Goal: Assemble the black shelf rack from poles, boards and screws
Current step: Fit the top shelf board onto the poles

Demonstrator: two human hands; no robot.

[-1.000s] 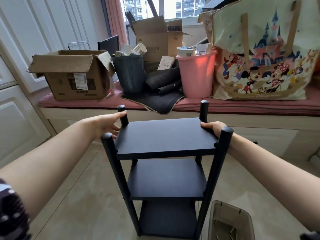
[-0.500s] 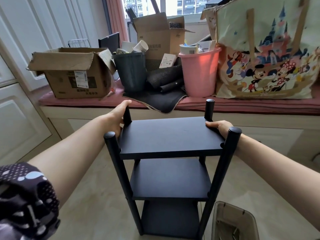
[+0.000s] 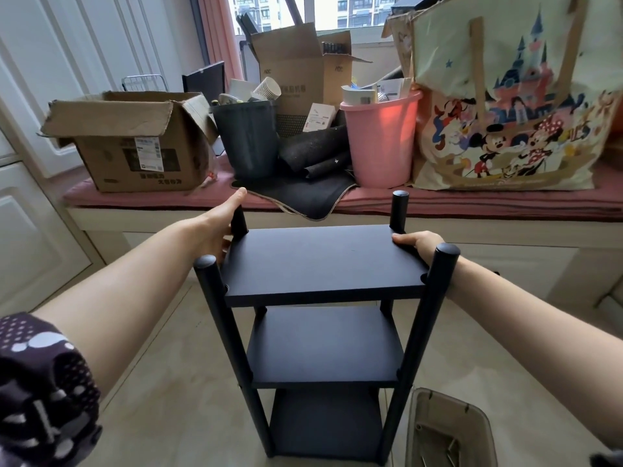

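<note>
Steadying the rack (image 3: 320, 298), upright on the floor and apparently fully built, your left hand (image 3: 215, 227) lies straight-fingered against its far pole while your right hand (image 3: 418, 242) grips the top board's edge, so check for wobble next.

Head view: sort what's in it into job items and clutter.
Job: black shelf rack, left hand and right hand on its top board, parts bin.
Clutter: cardboard box, grey bin, pink bucket, cartoon tote bag.
</note>
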